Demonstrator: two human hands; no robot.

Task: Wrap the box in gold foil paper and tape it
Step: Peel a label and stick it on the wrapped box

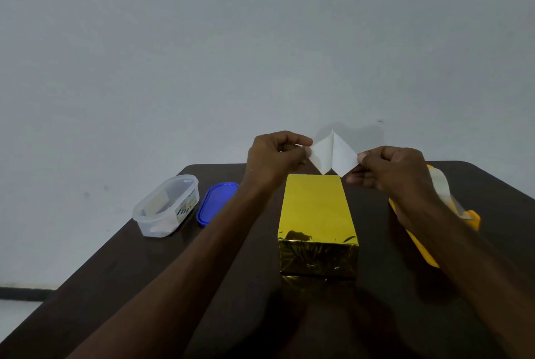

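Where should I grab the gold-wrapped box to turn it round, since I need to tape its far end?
Take the gold-wrapped box by its two long side walls, one hand from the left and one from the right. It lies lengthwise away from the viewer and those sides look bare, while the near end is creased, folded foil that a grip could disturb.

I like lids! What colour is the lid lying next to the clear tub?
Blue. The lid lies flat on the table beside the tub, seen in the head view.

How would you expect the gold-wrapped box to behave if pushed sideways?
The gold-wrapped box lies flat on the table, so it would probably slide, not tip. Its glossy foil looks slippery, and the creased near end suggests it dents easily.
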